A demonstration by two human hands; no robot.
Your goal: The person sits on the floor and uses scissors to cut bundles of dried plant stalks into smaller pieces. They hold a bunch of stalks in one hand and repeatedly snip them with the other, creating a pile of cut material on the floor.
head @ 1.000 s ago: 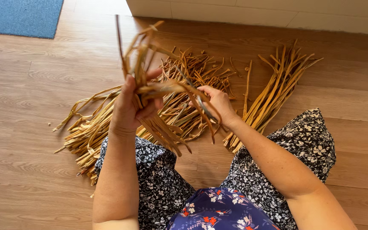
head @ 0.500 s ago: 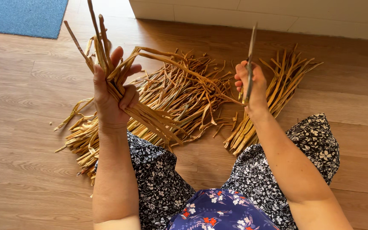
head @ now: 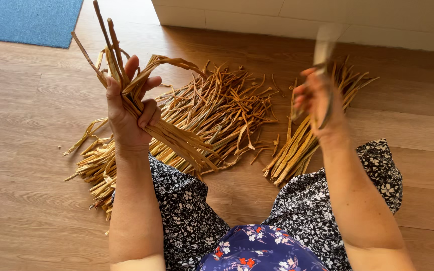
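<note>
Left hand (head: 129,113), raised at approx 10 o'clock of the frame, is closed round a bunch of long tan dried plant strips (head: 169,133); thumb and fingers wrap the middle, stiff ends stick up toward 12, one strip loops over toward 1, the rest trail down toward 4–5 o'clock across the lap. Right hand (head: 317,100), up at approx 2 o'clock, is motion-blurred; fingers curl w/ a single pale flat strip (head: 323,47) rising from them toward 12. How tight that grip is can't be told thru the blur.

On the light brown wood-plank floor (head: 31,115): big loose heap of the same dried strips (head: 222,108) near centre, betw. the two hands and behind the held bunch. A flatter pale heap (head: 94,168) lies at 8–9 o'clock, partly hidden by the left forearm. A neater sheaf of straight strips (head: 297,145) sits at 3 o'clock, right hand and wrist covering its middle.

Black-and-white floral skirt (head: 187,221) covers both knees at 6 o'clock. Blue mat (head: 26,22) at 11 o'clock corner, well apart from the heaps. White wall base (head: 277,12) runs along 12–2.
</note>
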